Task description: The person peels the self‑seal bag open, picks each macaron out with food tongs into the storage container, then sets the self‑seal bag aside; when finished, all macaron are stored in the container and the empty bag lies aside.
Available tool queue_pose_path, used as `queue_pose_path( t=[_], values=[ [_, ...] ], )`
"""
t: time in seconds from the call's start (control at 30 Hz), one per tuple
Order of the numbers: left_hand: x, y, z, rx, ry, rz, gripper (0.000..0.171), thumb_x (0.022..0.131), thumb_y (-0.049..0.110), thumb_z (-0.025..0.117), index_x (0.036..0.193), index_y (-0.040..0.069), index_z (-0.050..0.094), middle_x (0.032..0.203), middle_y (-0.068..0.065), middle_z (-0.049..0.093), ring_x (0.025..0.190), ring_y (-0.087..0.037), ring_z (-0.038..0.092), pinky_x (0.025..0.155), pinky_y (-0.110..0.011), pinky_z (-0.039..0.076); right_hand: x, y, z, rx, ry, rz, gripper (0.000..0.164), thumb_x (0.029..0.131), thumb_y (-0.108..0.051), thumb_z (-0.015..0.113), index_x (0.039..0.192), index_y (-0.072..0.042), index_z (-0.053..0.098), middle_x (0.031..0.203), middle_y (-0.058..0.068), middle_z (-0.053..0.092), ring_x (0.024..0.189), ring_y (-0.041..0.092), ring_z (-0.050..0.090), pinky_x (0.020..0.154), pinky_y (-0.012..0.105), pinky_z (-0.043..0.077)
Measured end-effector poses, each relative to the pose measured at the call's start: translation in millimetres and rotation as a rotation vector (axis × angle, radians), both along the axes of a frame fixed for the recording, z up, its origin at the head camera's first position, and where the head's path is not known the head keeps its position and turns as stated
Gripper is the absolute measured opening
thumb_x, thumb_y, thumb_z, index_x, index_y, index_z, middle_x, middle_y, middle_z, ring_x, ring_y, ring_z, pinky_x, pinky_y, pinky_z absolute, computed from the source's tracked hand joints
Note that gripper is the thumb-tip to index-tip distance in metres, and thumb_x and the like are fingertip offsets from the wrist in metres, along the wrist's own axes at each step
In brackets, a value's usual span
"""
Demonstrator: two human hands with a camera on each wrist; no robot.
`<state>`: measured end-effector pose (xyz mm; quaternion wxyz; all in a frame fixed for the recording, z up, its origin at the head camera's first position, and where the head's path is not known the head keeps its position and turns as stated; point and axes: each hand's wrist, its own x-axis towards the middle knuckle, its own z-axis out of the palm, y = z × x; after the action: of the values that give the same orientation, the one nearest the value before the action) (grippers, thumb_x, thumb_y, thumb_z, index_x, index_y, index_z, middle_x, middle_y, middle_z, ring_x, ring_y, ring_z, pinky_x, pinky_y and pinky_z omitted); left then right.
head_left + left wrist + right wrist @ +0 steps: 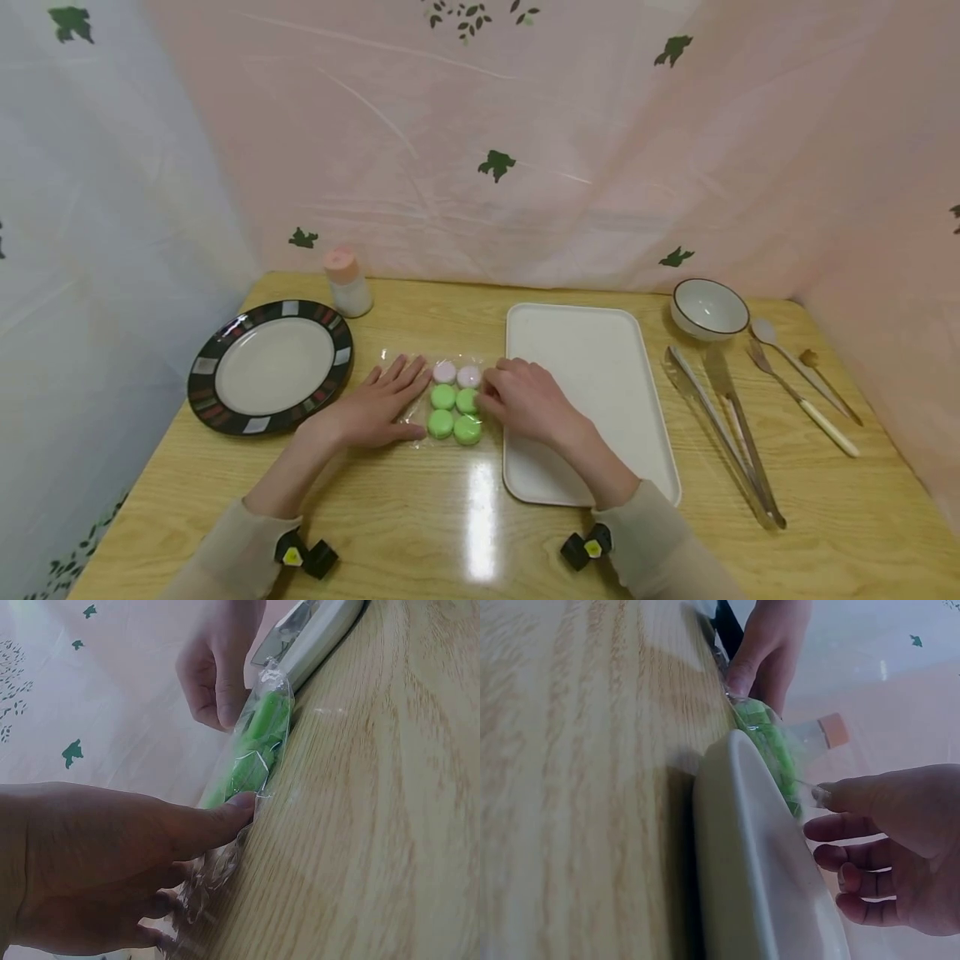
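Several round, macaron-like sweets, green ones point(441, 424) and pale pink ones point(445, 372), lie in rows inside a clear plastic bag point(273, 678) on the table. My left hand point(371, 410) lies with spread fingers on the left side of the bag; its thumb point(238, 811) presses the plastic beside the green sweets. At the opposite side, the thumb and forefinger of my right hand point(534, 402) pinch the bag's edge, and the other fingers are loosely bent. That hand is over the left rim of a white tray point(600, 350) and overlaps some of the green sweets in the head view.
On the left stand a dark-rimmed plate point(274, 367) and a pink-capped shaker point(348, 283). To the right are a small bowl point(709, 310), metal tongs point(720, 442), a fork point(795, 396), a spoon point(795, 360) and a smaller utensil point(828, 383). Printed cloth hangs behind the table.
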<state>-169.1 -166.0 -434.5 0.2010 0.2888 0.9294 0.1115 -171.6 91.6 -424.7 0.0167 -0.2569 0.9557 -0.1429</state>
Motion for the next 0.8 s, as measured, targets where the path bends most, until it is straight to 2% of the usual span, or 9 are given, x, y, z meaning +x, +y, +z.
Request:
queue_pose_path(
  t=[0.17,0.37,0.47,0.8],
  values=[
    [1.1,0.4,1.6,0.008,-0.005,0.005,0.082,0.092,0.054,0.050,0.152,0.017,0.008,0.160,-0.005,-0.003,0.148,-0.032,-0.004,0.117,-0.057,0.008,0.6,-3.2,-1.7,-0.007,-0.008,-0.001,0.023,0.091,-0.040,0.060,0.075,-0.023,0.059,0.071,-0.009,0.051,0.065,0.009,0.047,0.060,0.026,0.038],
    [1.4,0.4,1.9,0.004,-0.001,0.003,0.083,0.091,0.055,0.050,0.152,0.017,0.008,0.160,-0.005,-0.003,0.148,-0.032,-0.004,0.117,-0.057,0.008,0.9,-4.3,-3.1,0.005,0.060,0.016,0.019,0.092,-0.024,0.056,0.073,-0.022,0.056,0.068,-0.008,0.049,0.062,0.011,0.044,0.056,0.025,0.035],
    [1.3,0.2,1.5,0.004,0.005,0.001,0.082,0.091,0.055,0.049,0.152,0.017,0.008,0.160,-0.006,-0.003,0.148,-0.032,-0.004,0.117,-0.057,0.008,0.9,-3.4,-2.2,-0.002,0.065,0.014,0.019,0.090,-0.021,0.055,0.071,-0.023,0.055,0.066,-0.007,0.048,0.061,0.011,0.044,0.055,0.025,0.035],
    [1.0,0.0,1.7,0.006,0.002,0.002,0.082,0.092,0.054,0.050,0.152,0.016,0.009,0.160,-0.006,-0.003,0.148,-0.032,-0.004,0.117,-0.057,0.008,-2.6,3.9,1.0,-0.025,0.018,-0.014,0.022,0.088,-0.021,0.056,0.066,-0.023,0.054,0.066,-0.006,0.048,0.062,0.012,0.044,0.056,0.025,0.035]
  ],
)
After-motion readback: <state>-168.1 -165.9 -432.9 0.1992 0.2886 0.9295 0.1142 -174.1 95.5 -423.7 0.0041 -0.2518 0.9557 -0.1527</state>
